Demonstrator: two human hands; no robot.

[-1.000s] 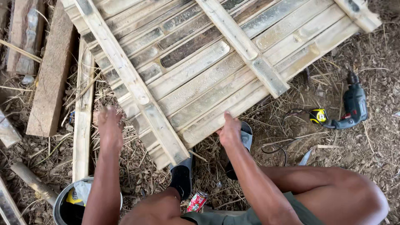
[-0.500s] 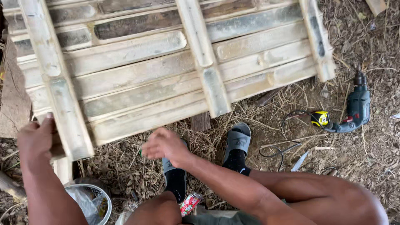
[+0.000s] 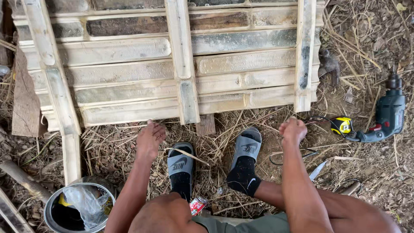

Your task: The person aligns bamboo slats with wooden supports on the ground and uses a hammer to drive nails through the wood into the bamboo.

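- Plastic-lined tin (image 3: 79, 207) sits nearest, by the left knee; a shifted leg could tip it.
- Slides (image 3: 181, 162) rest on loose straw (image 3: 112, 146), so the squat could slip.
- Left hand (image 3: 149, 139), fingers loosely curled and holding nothing, hovers just under the bamboo panel (image 3: 172, 69); splinters could catch it.
- Right hand (image 3: 293, 130) is fisted; I cannot tell whether it grips anything.
- Drill (image 3: 386, 116) and its cord lie beyond, a likely snag.
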